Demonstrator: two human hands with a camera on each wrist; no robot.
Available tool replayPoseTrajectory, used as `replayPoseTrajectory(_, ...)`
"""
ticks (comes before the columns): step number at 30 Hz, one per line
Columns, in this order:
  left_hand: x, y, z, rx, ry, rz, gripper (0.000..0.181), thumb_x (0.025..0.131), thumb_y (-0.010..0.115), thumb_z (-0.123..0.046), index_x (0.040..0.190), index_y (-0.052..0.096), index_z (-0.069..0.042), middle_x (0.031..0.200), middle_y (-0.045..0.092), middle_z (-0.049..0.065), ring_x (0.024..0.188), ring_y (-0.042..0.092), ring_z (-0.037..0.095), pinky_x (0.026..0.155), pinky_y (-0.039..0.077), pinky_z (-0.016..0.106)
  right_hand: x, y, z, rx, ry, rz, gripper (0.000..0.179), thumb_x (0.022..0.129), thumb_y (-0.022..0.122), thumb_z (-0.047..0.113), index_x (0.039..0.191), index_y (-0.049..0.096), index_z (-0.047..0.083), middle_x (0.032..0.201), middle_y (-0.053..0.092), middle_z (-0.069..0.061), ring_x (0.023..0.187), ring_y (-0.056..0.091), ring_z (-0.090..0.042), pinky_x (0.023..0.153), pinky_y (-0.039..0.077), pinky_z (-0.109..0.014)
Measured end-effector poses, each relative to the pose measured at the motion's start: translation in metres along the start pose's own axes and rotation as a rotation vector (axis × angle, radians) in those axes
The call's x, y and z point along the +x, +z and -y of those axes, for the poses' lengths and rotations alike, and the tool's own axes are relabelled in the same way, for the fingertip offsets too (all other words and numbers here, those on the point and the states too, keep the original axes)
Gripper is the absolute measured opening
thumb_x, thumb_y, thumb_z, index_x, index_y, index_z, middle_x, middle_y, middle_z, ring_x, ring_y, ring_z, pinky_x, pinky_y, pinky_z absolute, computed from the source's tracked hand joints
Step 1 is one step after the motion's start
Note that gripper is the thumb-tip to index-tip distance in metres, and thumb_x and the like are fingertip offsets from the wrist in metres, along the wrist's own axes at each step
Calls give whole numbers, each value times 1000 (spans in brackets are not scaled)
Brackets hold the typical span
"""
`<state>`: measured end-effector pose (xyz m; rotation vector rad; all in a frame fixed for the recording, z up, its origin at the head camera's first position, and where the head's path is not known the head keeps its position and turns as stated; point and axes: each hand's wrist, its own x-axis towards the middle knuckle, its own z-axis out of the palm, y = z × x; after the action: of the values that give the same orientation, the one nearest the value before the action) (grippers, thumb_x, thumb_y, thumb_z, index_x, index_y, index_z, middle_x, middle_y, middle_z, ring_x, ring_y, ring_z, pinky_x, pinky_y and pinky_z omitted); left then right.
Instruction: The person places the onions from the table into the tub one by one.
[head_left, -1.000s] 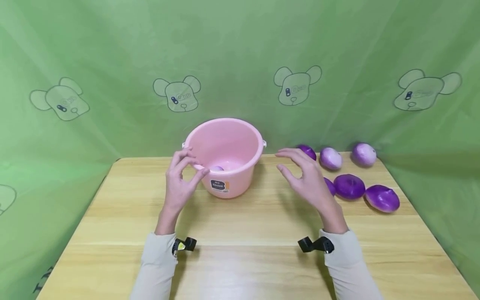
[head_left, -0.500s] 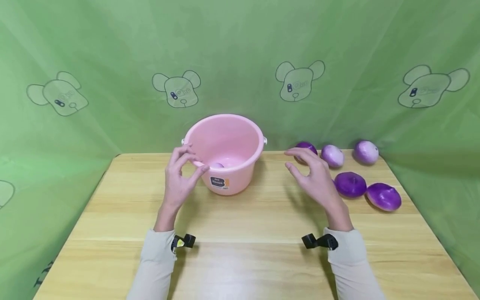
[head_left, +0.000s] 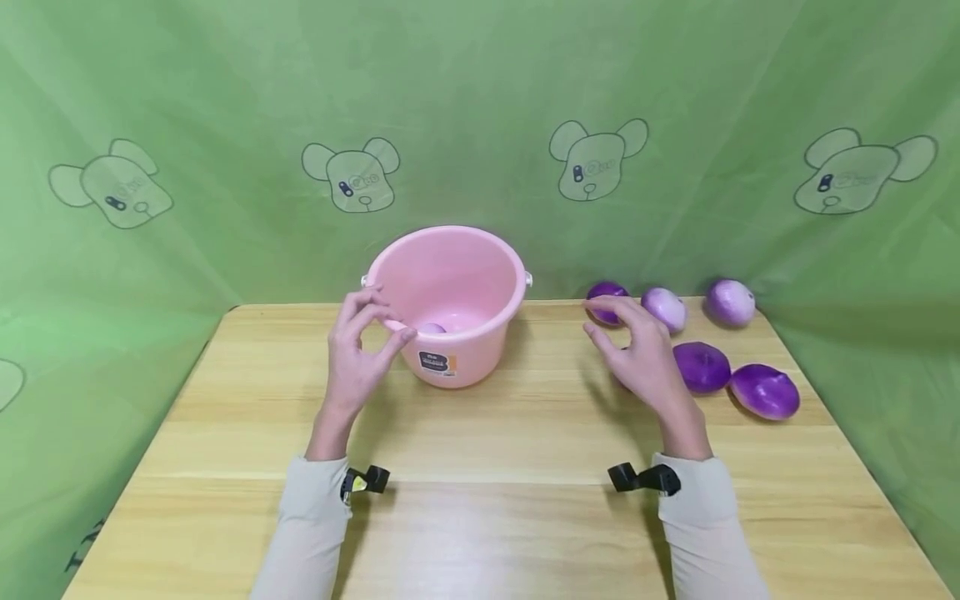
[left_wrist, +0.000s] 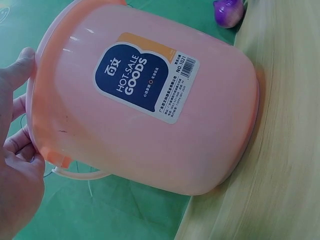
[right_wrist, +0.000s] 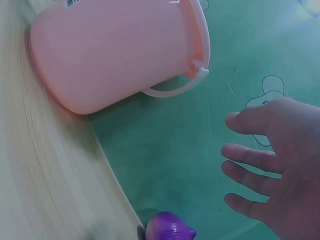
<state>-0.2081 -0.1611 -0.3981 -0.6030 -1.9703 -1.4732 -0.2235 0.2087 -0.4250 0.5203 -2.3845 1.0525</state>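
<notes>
My left hand (head_left: 358, 358) holds the near left rim of a pink bucket (head_left: 457, 354), thumb on the near side and fingers at the rim. The bucket stands upright, its label (left_wrist: 145, 77) large in the left wrist view. Inside lies a pale purple onion (head_left: 432, 328), mostly hidden by the rim. Apart from the bucket, my right hand (head_left: 643, 354) hovers with fingers spread and nothing in them. Near its fingertips is a dark purple onion (head_left: 606, 293). Behind and beside that hand lie pale onions (head_left: 664, 310) and a flat dark purple onion (head_left: 702, 367).
More onions sit toward the right edge, a pale one (head_left: 731, 302) at the back and a purple one (head_left: 765, 392) in front. The wooden table (head_left: 480, 533) meets a green curtain (head_left: 465, 100) at its back. A white handle (right_wrist: 175, 91) hangs off the bucket.
My right hand has moved rightward, away from the bucket and toward the onions. My left hand has stayed at the bucket rim. The whole head view has shifted slightly.
</notes>
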Motion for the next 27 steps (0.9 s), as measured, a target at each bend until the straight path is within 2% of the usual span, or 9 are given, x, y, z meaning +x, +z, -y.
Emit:
replayPoseTrajectory(11, -1, 5, 1, -10, 20, -3, 19, 75, 80, 14, 86, 65, 11, 108, 58, 30, 129, 47, 56, 122, 25, 56, -7, -8, -10, -49, 28, 34, 34, 91, 75, 4, 124, 68, 0, 126, 69, -16, 123, 60, -35, 109, 44, -54)
replayPoseTrajectory(19, -3, 3, 0, -29, -31, 11, 20, 77, 80, 12, 89, 65, 13, 113, 56, 34, 132, 45, 52, 123, 24, 56, -11, -13, -21, -89, 6, 39, 39, 88, 78, 1, 125, 66, -2, 125, 67, -22, 122, 59, -44, 110, 42, -60)
replayPoseTrajectory(27, -3, 1, 1, -36, -19, 10, 19, 76, 79, 15, 88, 64, 13, 111, 56, 31, 133, 45, 53, 123, 25, 55, -14, -24, -32, -102, 109, 130, 44, 93, 75, 11, 134, 61, 0, 134, 61, -25, 127, 54, -47, 109, 40, -65)
